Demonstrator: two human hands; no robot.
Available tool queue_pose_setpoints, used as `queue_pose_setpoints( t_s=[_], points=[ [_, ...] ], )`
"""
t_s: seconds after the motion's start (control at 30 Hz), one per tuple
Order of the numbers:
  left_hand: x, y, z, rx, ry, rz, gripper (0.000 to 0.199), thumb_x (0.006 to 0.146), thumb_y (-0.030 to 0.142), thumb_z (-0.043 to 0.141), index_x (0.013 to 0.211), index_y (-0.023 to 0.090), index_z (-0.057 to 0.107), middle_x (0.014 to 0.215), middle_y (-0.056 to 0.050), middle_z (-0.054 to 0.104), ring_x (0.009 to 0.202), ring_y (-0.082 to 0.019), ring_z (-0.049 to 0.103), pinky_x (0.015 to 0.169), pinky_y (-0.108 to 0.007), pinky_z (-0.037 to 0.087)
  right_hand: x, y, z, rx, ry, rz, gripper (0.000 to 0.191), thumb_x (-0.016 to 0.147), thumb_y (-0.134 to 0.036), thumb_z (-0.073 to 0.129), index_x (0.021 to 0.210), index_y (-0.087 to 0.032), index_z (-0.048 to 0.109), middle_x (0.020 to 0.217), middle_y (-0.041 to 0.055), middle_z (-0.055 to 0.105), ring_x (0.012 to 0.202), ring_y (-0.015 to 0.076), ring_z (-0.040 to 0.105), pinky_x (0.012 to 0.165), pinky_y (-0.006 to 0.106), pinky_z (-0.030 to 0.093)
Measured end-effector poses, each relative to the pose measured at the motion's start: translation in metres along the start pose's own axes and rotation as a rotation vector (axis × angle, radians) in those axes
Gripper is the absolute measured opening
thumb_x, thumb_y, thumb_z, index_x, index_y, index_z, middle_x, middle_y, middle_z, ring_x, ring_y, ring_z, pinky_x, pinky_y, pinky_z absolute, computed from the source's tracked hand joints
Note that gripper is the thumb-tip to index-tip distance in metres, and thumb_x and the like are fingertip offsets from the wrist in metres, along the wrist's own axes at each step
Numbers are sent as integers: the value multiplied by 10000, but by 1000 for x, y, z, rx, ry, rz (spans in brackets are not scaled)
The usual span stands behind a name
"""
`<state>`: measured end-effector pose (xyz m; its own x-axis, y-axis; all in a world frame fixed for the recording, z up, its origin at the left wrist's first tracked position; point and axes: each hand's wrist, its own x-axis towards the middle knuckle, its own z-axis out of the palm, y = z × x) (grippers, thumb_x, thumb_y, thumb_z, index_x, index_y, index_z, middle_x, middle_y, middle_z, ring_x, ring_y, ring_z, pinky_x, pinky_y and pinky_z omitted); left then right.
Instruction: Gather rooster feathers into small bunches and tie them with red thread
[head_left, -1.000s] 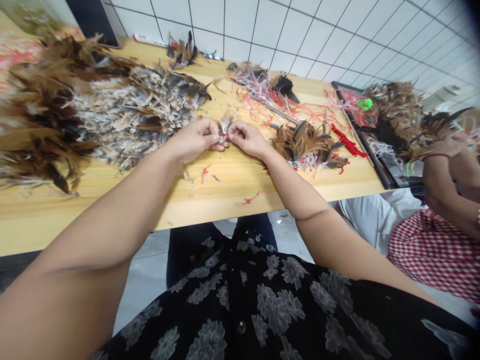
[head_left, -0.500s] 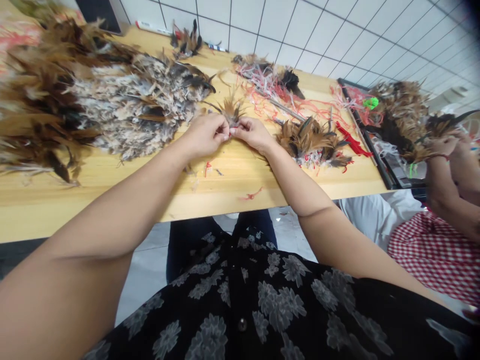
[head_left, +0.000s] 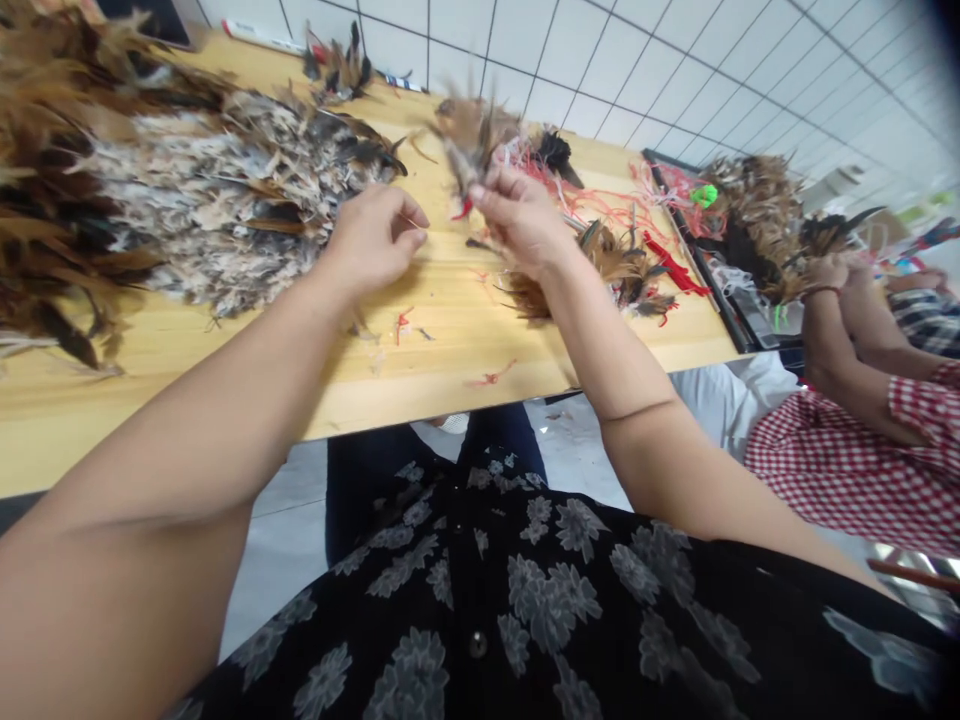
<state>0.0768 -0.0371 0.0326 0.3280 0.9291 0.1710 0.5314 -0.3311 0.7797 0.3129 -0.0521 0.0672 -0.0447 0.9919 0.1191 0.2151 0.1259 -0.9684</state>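
A small bunch of brown and dark feathers (head_left: 469, 150), bound in red at its base, is pinched between the thumb and fingers of my right hand (head_left: 521, 215). Its tips are smeared by motion. My left hand (head_left: 379, 235) hovers over the wooden table, fingers loosely curled and thumb apart, with nothing visible in it. Just left of that hand spreads a large pile of pale fluffy feathers (head_left: 202, 200). Under and beside my right wrist lie finished-looking brown feather bunches (head_left: 611, 260) with red ties.
Pink and white strips (head_left: 600, 195) lie behind my right hand. Red cords (head_left: 675, 265) are near a black-edged tray (head_left: 697, 250). Another person's hands (head_left: 829, 275) work among feathers at the right. A marker (head_left: 262, 38) and a small feather bunch (head_left: 341, 65) lie by the tiled wall.
My hands have come apart. My right hand has lifted the small feather bunch up and away, while my left hand has let go and drawn back left. The view has shifted slightly right.
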Motion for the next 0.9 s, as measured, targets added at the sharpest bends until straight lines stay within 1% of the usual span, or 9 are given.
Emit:
queue_pose_setpoints(
  t_s=[0.07, 0.17, 0.23, 0.37, 0.47, 0.57, 0.73, 0.8, 0.9],
  points=[
    [-1, 3, -2, 50, 2, -4, 85, 1110, 168, 828, 1174, 223, 825, 1370, -75, 822, 1368, -349, 712, 1367, -523, 534, -17, -30, -27, -89, 63, -95, 537, 1030, -554, 987, 890, -294, 539, 785, -54, 518, 675, 118, 313, 634, 294, 362],
    [-4, 11, -4, 136, -8, -7, 236, 1175, 98, 724, 1347, 149, 878, 1527, -143, 843, 1442, -372, 769, 1402, -545, 566, -52, -54, -83, -237, 233, -226, 480, 970, -693, 929, 878, -336, 622, 722, -37, 460, 644, 146, 330, 624, 368, 354],
    [-6, 17, -3, 186, -14, -23, 288, 1207, 76, 705, 1440, 82, 875, 1580, -184, 843, 1518, -376, 771, 1430, -516, 564, -77, -49, -124, -237, 375, -264, 543, 901, -743, 957, 842, -346, 592, 681, -53, 438, 580, 117, 324, 591, 379, 268],
    [-6, 20, 0, 252, -39, -38, 339, 1204, 27, 675, 1480, -6, 869, 1596, -222, 848, 1612, -371, 742, 1472, -474, 526, -115, -6, -176, -402, 535, -112, 623, 993, -749, 953, 836, -334, 516, 666, -83, 417, 612, 123, 370, 620, 338, 334],
    [-5, 15, 3, 268, -37, -33, 349, 1187, 36, 676, 1464, 9, 887, 1570, -210, 864, 1588, -362, 750, 1465, -477, 531, -131, 22, -170, -478, 656, -4, 396, 1021, -404, 914, 836, -298, 581, 720, -73, 540, 660, 138, 455, 724, 346, 438],
    [-3, 9, 4, 271, -28, -38, 353, 1184, 41, 664, 1449, -4, 891, 1543, -213, 874, 1553, -355, 765, 1454, -463, 540, -141, 29, -143, -695, 714, 174, 397, 1026, -149, 840, 786, -295, 561, 709, -61, 550, 713, 186, 566, 815, 377, 502],
    [0, 6, 5, 301, -45, -28, 344, 1188, 50, 654, 1427, -3, 894, 1571, -213, 877, 1602, -364, 744, 1472, -473, 530, -148, 28, -102, -1078, 525, 311, 149, 1132, -116, 705, 1058, -212, 792, 1163, 164, 915, 1181, 352, 870, 1125, 474, 656],
    [1, 6, 5, 304, -49, -26, 352, 1177, 53, 644, 1423, -1, 890, 1581, -217, 867, 1588, -361, 739, 1457, -465, 534, -148, 28, -92, -1228, 404, 360, 244, 1186, -151, 648, 1285, -137, 871, 1446, 269, 925, 1444, 426, 874, 1252, 533, 664],
    [0, 10, 3, 294, -56, -38, 359, 1177, 50, 638, 1431, -16, 883, 1567, -232, 857, 1588, -373, 727, 1449, -468, 522, -147, 28, -86, -1374, 312, 406, 399, 1233, -202, 577, 1463, -80, 880, 1593, 332, 885, 1562, 488, 849, 1291, 602, 678]
  ],
)
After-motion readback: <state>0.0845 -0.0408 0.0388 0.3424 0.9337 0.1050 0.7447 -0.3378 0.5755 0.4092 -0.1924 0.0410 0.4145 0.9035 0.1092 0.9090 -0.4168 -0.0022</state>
